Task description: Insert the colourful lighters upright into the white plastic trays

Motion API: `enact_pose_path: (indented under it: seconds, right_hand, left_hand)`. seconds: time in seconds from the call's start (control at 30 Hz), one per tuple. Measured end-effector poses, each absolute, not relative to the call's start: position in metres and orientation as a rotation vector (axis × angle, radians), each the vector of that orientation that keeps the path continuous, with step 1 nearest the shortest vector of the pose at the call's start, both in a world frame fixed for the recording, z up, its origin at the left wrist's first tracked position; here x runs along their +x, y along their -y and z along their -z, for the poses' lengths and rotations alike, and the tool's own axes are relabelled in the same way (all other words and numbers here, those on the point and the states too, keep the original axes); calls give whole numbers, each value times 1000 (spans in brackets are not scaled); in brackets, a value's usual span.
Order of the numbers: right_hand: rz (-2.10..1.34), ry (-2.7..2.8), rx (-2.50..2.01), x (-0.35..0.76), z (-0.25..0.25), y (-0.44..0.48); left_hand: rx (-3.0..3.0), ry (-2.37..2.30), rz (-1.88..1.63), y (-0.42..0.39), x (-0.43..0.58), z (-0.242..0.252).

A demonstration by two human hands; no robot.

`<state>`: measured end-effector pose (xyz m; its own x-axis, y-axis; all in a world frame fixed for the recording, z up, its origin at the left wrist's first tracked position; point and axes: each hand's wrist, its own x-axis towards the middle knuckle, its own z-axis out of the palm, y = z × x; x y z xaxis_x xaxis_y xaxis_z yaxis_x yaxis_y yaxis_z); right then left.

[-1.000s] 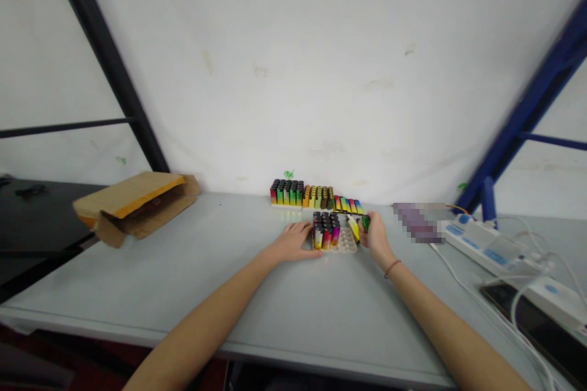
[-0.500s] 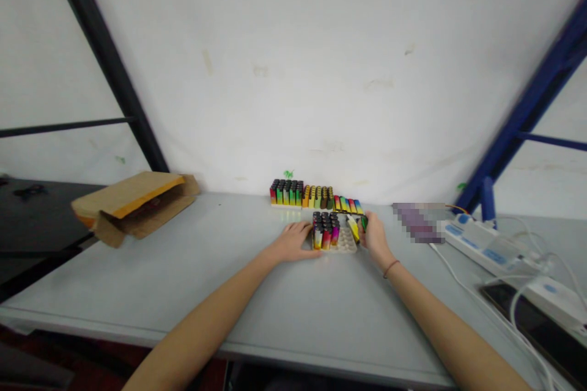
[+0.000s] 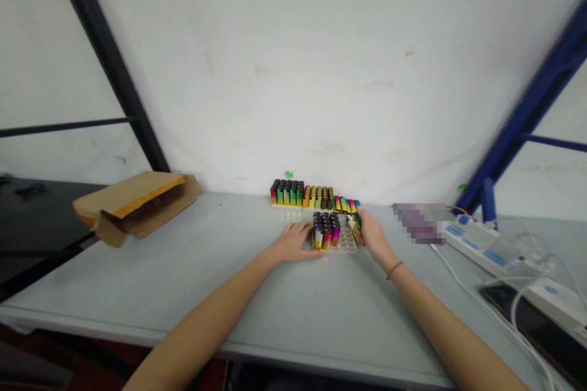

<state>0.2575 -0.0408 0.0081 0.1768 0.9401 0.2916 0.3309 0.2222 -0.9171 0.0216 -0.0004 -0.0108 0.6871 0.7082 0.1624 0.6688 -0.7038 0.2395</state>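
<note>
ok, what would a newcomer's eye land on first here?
Probably the bright rows of lighters in front of the wall, mid-picture. Just nearer, a part-filled tray sits between the left hand and right hand. Then the brown paper bag, far left.

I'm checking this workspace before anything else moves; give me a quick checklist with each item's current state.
1. Left hand at the tray's left end: ok.
2. Left hand's hold firm: cannot tell.
3. Right hand holding the green lighter: ok.
4. Lighters in the tray standing upright: ok.
5. Bare slots on the tray's right side: ok.
6. Power strip apart from right hand: ok.
</note>
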Motion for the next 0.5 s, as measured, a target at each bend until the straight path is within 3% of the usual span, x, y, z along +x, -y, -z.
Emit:
enact_pose_path:
  seconds: [0.23, 0.5]
  right_hand:
    - [-574, 1721, -1231, 260, -34, 53]
    - [-954, 1729, -1216, 270, -38, 56]
  left_hand:
    - [2720, -1103, -393, 0, 21, 12]
    - [2729, -1098, -399, -1, 21, 13]
